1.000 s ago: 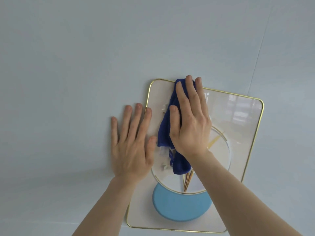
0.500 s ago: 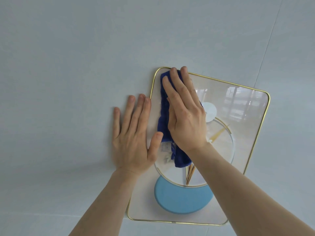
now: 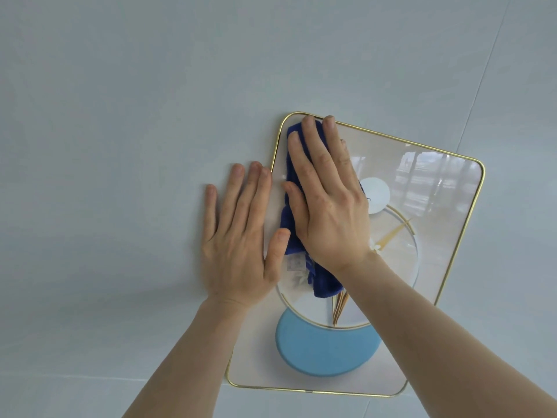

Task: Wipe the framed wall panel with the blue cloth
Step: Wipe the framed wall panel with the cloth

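Hanging on the pale wall point(image 3: 120, 116), the glossy, gold-rimmed rectangular panel point(image 3: 437, 206) sits tilted, its printed circles partly covered. At its eleven o'clock corner lies the dark blue cloth point(image 3: 291, 233), bunched lengthwise and pinned flat under the right hand point(image 3: 325, 200), whose fingers are spread and pressing rather than gripping, probably to keep full contact with the glass. At nine o'clock, the left hand point(image 3: 241, 236) rests open and empty across the frame's edge, likely steadying it.
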A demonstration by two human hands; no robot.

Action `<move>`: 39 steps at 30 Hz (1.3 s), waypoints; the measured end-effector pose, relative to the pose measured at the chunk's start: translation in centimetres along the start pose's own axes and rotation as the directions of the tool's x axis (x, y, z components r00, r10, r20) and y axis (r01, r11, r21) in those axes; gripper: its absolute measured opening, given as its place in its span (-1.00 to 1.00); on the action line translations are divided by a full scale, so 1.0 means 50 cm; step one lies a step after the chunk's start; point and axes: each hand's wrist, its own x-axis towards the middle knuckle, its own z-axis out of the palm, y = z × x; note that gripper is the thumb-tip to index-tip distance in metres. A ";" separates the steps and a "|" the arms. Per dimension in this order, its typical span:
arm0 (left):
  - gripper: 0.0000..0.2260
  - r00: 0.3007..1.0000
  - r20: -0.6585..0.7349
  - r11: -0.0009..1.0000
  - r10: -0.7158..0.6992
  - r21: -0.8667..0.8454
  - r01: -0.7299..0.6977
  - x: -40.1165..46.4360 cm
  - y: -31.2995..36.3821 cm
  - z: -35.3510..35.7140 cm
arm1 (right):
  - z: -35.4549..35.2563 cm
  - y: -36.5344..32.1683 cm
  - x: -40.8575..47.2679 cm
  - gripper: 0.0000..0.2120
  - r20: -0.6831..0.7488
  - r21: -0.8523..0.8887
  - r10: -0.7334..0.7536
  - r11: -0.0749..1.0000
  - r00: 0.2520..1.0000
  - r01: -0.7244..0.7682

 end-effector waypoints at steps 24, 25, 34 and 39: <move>-0.38 0.999 0.045 0.999 -0.001 0.049 -0.001 0.000 0.000 -0.005 | 0.002 0.000 -0.066 -0.63 0.036 0.070 -0.098 0.993 0.995 0.095; -0.38 0.999 0.045 0.999 -0.001 0.049 -0.001 0.000 0.000 -0.005 | 0.000 0.001 -0.078 -0.63 0.043 0.071 -0.106 0.992 0.993 0.103; -0.38 0.998 0.060 0.998 -0.009 0.062 0.005 0.000 0.000 -0.002 | -0.011 0.014 -0.132 -0.63 0.068 0.071 -0.166 0.984 0.984 0.161; -0.38 0.998 0.059 0.998 -0.017 0.054 0.014 0.001 0.001 -0.003 | -0.023 0.023 -0.153 -0.62 0.106 0.067 -0.215 0.976 0.971 0.209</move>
